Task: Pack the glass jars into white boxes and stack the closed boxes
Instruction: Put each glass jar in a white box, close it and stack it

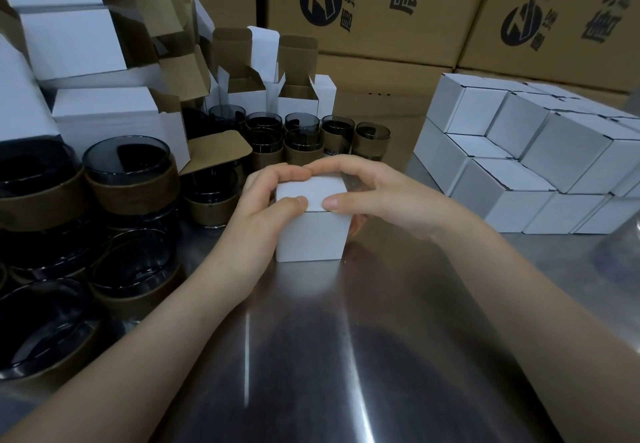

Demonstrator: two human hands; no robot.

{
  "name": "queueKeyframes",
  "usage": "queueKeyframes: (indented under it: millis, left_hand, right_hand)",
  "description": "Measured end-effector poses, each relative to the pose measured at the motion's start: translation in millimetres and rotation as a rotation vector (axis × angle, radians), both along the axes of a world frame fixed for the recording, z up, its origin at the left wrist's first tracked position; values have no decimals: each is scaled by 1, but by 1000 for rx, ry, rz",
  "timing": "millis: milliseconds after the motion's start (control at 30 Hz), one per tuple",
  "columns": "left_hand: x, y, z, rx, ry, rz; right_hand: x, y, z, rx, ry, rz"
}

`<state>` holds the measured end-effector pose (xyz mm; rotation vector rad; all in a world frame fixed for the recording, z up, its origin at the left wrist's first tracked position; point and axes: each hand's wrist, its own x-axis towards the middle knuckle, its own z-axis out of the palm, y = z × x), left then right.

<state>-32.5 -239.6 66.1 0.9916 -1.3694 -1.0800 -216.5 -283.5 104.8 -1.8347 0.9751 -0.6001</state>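
White card formed the small box (311,234) in hand, which stood upright on the stainless-steel table (346,356) near the middle of the work area, with its lid flap folded down flat. The left hand (256,207) gripped the box's left side, fingers curled over the far top edge and thumb (294,204) pressed on the near edge of the lid. The right hand (377,193) gripped the right side in the same way, and its thumb (334,204) lay just beside the left one. Whether a jar sat inside could not be seen.

The step appeared to be closing the lid. To do it well:

1. Both thumbs should press evenly so that the tuck flap seats square along the front wall.
2. The curled fingers should brace the far edge so that the box does not slide on the smooth steel.
3. The corners should be checked for gaps before lifting.

The stack of closed boxes (519,165) stood to the right, well apart from the hands, and was the likely destination. Glass jars (128,172) in brown sleeves stood to the left. Open boxes (298,96) stood behind them.
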Motion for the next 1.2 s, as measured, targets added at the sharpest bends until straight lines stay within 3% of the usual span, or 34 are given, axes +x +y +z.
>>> queueKeyframes:
  millis: [167,367,533,733,1000,1200]
  left_hand:
    - [-2,2,-1,-5,-13,1]
    - [-2,3,-4,-66,35,8]
    - [-2,3,-7,-68,109,88]
    - [-8,7,-7,-98,0,137]
    - [-13,17,-13,-250,-384,44]
    - [-17,24,-10,-320,-481,-58]
  right_hand:
    - [1,3,0,-70,132,12]
    - [7,10,-5,-345,333,-11]
    - [11,10,-6,-530,349,-145]
    - [-12,5,16,-691,303,-510]
    - [-72,-12,48,-769,138,-1114]
    - [-109,-36,53,-721,326,-1331]
